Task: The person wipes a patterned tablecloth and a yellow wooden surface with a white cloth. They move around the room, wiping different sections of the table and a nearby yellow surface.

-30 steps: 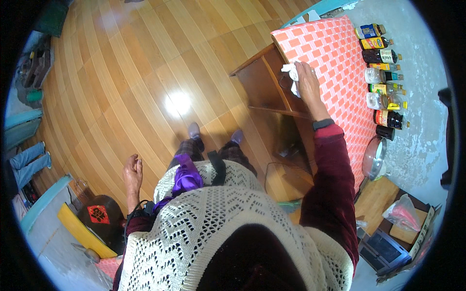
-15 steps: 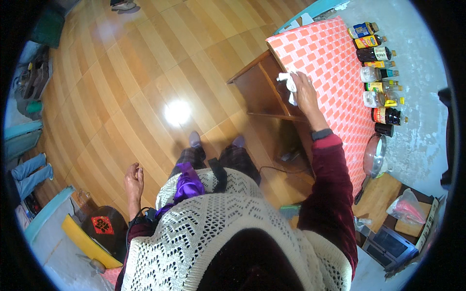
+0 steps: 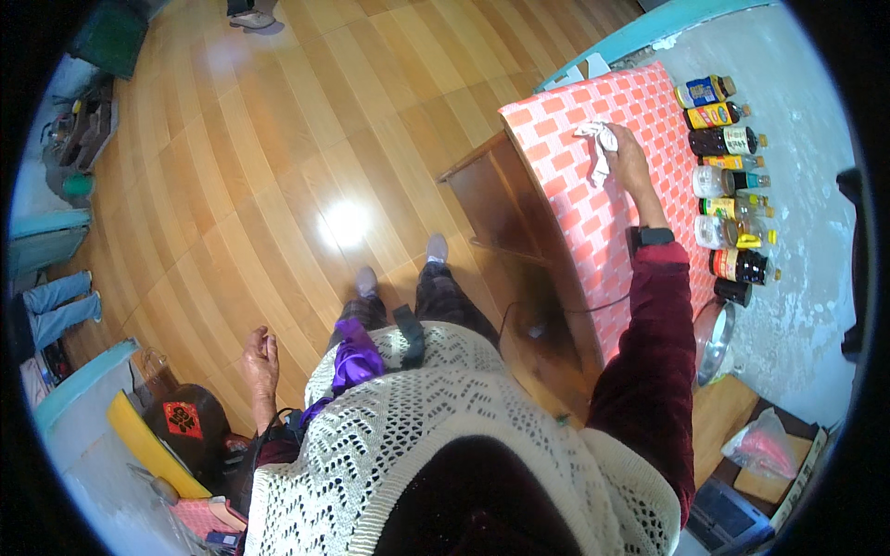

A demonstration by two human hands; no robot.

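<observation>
My right hand [image 3: 633, 171] is closed around a crumpled white cloth [image 3: 600, 150], whose loose end hangs toward me. Both are over the red-and-white brick-patterned cover [image 3: 593, 218] of the table on my right. Cloth and cover look to be touching. At my left side, my left hand [image 3: 260, 369] hangs above the floor, holding nothing, its fingers loosely apart.
Along the wall behind the table stand several sauce bottles [image 3: 728, 141] and jars, with a metal bowl [image 3: 714, 341] nearer me. A pink-filled plastic bag [image 3: 765, 445] rests at lower right. Another person's shoe [image 3: 252, 19] and jeans-clad legs [image 3: 60, 304] show at the edges.
My right hand has moved the cloth from the table's front edge onto the top, to the right. One of my feet has stepped forward. My left hand still hangs at my side.
</observation>
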